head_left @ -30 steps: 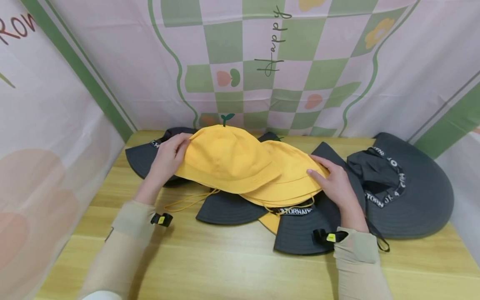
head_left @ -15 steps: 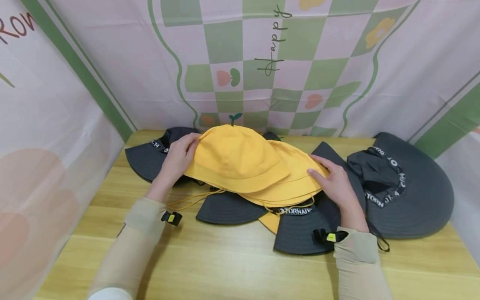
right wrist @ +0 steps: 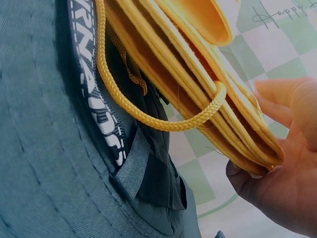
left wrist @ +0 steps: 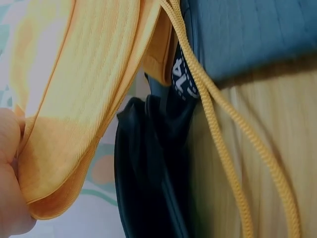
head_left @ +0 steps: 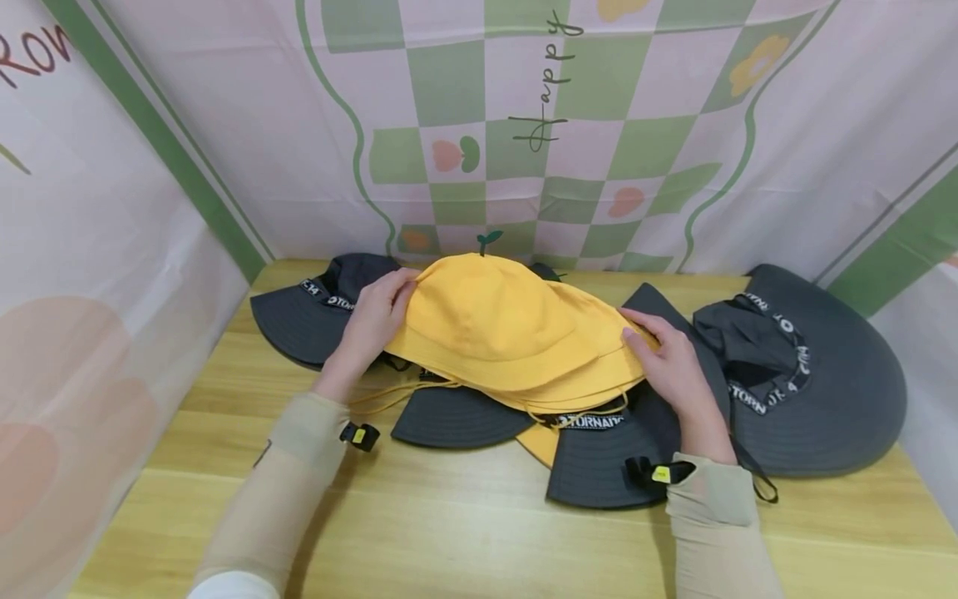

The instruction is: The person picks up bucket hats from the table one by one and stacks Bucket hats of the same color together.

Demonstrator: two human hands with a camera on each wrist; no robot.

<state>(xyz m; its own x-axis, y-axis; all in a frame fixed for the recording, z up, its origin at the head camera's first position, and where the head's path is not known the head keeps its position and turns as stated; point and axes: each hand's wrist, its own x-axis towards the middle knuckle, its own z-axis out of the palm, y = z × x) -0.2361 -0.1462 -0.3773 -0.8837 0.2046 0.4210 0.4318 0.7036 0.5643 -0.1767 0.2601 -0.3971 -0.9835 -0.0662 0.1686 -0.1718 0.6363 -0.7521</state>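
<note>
A yellow bucket hat [head_left: 486, 312] with a green sprout on its crown overlaps more stacked yellow hats [head_left: 617, 366]. My left hand [head_left: 377, 320] pinches this top hat at its left edge; the left wrist view shows the brim [left wrist: 74, 134] between thumb and fingers, with a yellow cord [left wrist: 218, 109] hanging down. On the right, my right hand [head_left: 669, 358] grips the edge of the yellow stack. Several layered brims [right wrist: 213, 109] meet at that hand in the right wrist view. How many hats are stacked is hidden.
Dark grey hats lie under and around the yellow ones: one at the left [head_left: 292, 320], one brim in front [head_left: 460, 420], another by my right wrist [head_left: 599, 470]. A large wide-brimmed dark hat [head_left: 846, 374] lies far right on the wooden table [head_left: 449, 532]. A patterned curtain [head_left: 516, 91] hangs behind.
My left hand has moved to the right with the top yellow hat, which now covers more of the yellow hats beneath. The right hand has stayed nearly still, gripping the stack.
</note>
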